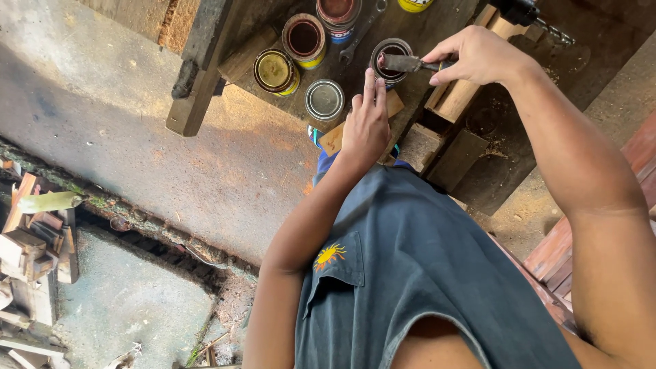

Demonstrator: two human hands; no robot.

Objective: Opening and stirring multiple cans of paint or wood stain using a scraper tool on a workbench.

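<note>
My right hand [478, 55] grips a putty knife [404, 63] by its handle, the blade lying over an open tin [390, 49] of dark paste on the workbench [424, 31]. My left hand [367, 123] lies flat, fingers together, on a small wooden block [336, 137] at the bench's front edge, just below that tin. A loose tin lid [324, 100] sits to the left of my left hand.
Several more open tins [276, 71] and a spanner [361, 33] lie further back on the bench. A drill [526, 15] and wood offcuts [454, 101] sit at the right. Scrap wood [31, 260] is piled on the concrete floor at left.
</note>
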